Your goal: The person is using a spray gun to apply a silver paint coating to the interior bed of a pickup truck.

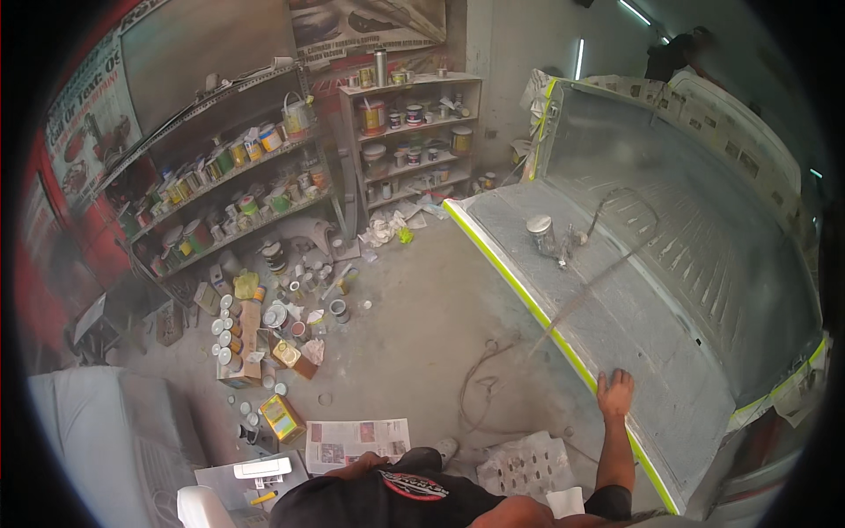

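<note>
My right hand lies palm down on the grey truck bed panel, beside its edge lined with yellow-green masking tape. Its fingers are stretched out and hold nothing. My left hand is low in front of me, close to my dark clothing and the newspaper; its fingers are mostly hidden. Farther up the panel rests a spray gun with a silver cup. A thin hose runs from near it over the panel's edge to the floor.
Paint cans crowd the metal rack at left and the shelf unit behind. More cans, boxes and a yellow rectangular tin stand on the floor. Hose loops lie near the panel. Another person is at the far right.
</note>
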Tool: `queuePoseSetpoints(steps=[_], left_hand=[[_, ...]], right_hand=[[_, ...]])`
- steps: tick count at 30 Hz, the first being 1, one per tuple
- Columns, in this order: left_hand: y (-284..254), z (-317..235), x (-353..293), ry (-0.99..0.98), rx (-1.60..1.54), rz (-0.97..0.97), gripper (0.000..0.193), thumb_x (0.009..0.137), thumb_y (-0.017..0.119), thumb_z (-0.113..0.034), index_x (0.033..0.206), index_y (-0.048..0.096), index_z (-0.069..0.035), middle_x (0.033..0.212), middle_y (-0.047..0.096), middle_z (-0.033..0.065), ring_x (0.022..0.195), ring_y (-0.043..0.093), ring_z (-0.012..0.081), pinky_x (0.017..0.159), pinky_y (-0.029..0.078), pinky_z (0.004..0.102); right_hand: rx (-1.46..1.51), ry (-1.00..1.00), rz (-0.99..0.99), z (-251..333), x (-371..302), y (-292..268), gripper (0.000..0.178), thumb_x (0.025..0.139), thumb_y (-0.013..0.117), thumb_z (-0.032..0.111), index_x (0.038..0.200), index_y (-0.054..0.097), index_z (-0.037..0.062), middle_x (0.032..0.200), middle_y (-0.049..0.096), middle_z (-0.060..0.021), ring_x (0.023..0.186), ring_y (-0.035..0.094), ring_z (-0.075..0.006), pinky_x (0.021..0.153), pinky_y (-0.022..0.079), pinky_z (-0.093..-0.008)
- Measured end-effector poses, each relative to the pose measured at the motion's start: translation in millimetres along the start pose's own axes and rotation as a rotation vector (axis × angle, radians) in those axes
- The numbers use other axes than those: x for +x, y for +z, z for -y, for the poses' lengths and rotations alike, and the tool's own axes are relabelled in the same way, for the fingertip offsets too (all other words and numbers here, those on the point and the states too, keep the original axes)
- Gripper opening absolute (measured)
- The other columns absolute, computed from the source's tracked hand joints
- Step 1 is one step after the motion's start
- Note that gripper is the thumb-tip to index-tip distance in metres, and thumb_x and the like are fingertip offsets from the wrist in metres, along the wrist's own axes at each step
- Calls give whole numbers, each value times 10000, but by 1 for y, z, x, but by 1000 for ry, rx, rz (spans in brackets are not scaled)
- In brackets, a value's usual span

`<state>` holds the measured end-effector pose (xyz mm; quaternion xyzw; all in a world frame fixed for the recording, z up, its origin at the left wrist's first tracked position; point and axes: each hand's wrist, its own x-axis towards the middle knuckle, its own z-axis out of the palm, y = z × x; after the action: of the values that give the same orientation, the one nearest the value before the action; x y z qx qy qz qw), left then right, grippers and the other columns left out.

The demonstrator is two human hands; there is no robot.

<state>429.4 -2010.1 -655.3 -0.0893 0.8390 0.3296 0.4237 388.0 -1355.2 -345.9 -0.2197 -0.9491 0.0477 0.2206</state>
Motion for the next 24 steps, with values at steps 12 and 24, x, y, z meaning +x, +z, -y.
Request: queuePoseSetpoints(steps=[12, 24], left_hand=[[-149, -243, 20, 508, -11, -479, 363, 892, 605, -329, 1081, 682, -28, 968, 703, 205, 907, 695, 319, 823, 535, 401], [-166, -748, 116, 1007, -504, -433, 1159, 626, 894, -382, 1440, 205, 72, 1396, 376, 298, 1298, 391, 427, 1105, 316, 447]], right_hand=[[-33, 12, -64, 4, 2, -5, 469, 854, 647, 329, 1083, 598, -77, 1132, 586, -274, 1099, 511, -428, 973, 409, -482], [-117, 683, -250, 80, 55, 38, 421, 914, 582, 339, 1028, 615, -65, 1050, 609, -278, 995, 549, -449, 904, 426, -494]])
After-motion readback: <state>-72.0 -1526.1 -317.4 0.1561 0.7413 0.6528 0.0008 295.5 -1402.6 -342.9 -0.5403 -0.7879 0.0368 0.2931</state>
